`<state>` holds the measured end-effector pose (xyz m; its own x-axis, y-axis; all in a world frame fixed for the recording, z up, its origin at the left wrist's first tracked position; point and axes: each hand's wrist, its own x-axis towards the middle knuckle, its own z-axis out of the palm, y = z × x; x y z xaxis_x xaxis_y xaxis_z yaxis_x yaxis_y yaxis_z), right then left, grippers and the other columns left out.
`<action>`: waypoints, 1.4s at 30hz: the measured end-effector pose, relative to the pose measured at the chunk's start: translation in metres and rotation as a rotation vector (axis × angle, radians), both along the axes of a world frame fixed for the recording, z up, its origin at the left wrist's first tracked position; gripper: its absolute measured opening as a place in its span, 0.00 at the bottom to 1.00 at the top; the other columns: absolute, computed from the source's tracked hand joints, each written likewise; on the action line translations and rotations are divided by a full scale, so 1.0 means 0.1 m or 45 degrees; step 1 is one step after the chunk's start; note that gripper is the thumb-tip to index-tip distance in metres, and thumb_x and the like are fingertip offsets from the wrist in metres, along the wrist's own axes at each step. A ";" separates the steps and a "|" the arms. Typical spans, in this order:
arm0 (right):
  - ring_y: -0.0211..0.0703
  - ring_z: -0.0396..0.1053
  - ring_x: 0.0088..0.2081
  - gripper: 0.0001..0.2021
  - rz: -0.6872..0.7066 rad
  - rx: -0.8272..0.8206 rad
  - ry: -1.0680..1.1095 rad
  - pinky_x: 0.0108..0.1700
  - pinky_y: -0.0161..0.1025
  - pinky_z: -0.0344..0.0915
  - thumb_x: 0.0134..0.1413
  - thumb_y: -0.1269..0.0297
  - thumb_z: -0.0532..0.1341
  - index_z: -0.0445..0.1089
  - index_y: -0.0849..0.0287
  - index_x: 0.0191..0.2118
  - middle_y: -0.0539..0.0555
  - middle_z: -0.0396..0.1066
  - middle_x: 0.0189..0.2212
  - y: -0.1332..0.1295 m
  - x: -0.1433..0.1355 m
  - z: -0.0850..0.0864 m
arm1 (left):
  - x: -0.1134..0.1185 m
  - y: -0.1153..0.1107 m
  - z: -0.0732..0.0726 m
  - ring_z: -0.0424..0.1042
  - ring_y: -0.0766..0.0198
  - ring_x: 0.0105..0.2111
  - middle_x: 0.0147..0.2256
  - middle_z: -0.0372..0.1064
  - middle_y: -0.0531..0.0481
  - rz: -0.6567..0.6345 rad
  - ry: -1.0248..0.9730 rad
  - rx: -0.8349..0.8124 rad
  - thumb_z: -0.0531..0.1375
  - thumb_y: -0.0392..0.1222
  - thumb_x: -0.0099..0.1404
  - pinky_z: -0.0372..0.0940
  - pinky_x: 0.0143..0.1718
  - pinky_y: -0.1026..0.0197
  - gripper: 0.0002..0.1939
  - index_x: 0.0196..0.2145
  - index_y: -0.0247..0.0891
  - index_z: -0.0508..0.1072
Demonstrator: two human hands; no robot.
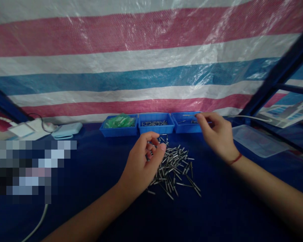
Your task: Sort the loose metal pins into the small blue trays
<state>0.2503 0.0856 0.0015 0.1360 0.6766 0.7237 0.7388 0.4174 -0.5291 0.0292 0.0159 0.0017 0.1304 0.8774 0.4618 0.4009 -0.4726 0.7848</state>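
Observation:
A loose heap of metal blind rivets (174, 161) lies on the dark blue tabletop. My left hand (143, 161) hovers over the heap's left side, fingers curved and the thumb apart from the index finger. Metallic glints show between its curled fingers; whether they are in the hand or behind it I cannot tell. My right hand (217, 132), with a red cord at the wrist, is at the right blue bin (185, 128). Its thumb and index finger pinch a blind rivet (188, 115) pointing left above that bin, where a few rivets lie.
The middle blue bin (158, 129) holds several rivets; the left bin (118, 133) holds green plastic packaging (120, 121). A clear plastic lid (260, 140) lies at right. A light blue case (67, 130) and white cable (39, 223) are at left. A striped sheet (141, 80) hangs behind.

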 end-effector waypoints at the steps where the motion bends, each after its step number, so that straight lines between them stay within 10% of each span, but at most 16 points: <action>1: 0.46 0.68 0.31 0.12 -0.093 0.026 -0.085 0.35 0.44 0.64 0.57 0.57 0.55 0.72 0.57 0.32 0.55 0.70 0.27 0.09 0.08 -0.04 | -0.02 0.02 0.02 0.65 0.69 0.27 0.34 0.65 0.51 0.012 0.017 0.019 0.54 0.40 0.64 0.61 0.28 0.65 0.09 0.43 0.39 0.63; 7: 0.54 0.66 0.42 0.15 -0.249 -0.016 -0.405 0.43 0.50 0.63 0.53 0.58 0.57 0.72 0.60 0.43 0.61 0.68 0.39 0.27 0.31 -0.28 | -0.20 0.22 0.04 0.64 0.68 0.23 0.28 0.68 0.52 0.049 0.283 -0.002 0.53 0.37 0.64 0.59 0.26 0.64 0.07 0.39 0.38 0.68; 19: 0.48 0.67 0.38 0.10 0.245 -0.139 -0.283 0.34 0.44 0.66 0.53 0.64 0.56 0.66 0.56 0.42 0.58 0.68 0.40 -0.22 -0.12 -0.23 | -0.37 0.34 -0.10 0.70 0.60 0.35 0.37 0.69 0.47 -0.213 0.960 -0.056 0.52 0.40 0.63 0.63 0.39 0.57 0.11 0.39 0.38 0.73; 37: 0.45 0.67 0.39 0.09 0.402 -0.263 -0.227 0.39 0.45 0.65 0.54 0.67 0.57 0.67 0.58 0.42 0.55 0.69 0.38 -0.29 -0.21 -0.27 | -0.33 0.32 -0.09 0.70 0.59 0.36 0.35 0.69 0.47 -0.277 1.171 0.081 0.49 0.38 0.68 0.63 0.38 0.57 0.11 0.38 0.37 0.72; 42: 0.43 0.67 0.39 0.06 0.531 -0.239 -0.231 0.42 0.44 0.64 0.55 0.68 0.56 0.68 0.57 0.37 0.54 0.71 0.35 -0.35 -0.26 -0.22 | -0.22 0.27 -0.05 0.69 0.61 0.37 0.35 0.69 0.49 -0.232 0.793 0.093 0.51 0.37 0.67 0.62 0.40 0.58 0.07 0.37 0.37 0.69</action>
<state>0.2246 0.0507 -0.0202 -0.2913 0.7676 0.5708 0.6162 0.6070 -0.5018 0.0068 0.0430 -0.0034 0.5368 0.7848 0.3097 0.6783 -0.6197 0.3949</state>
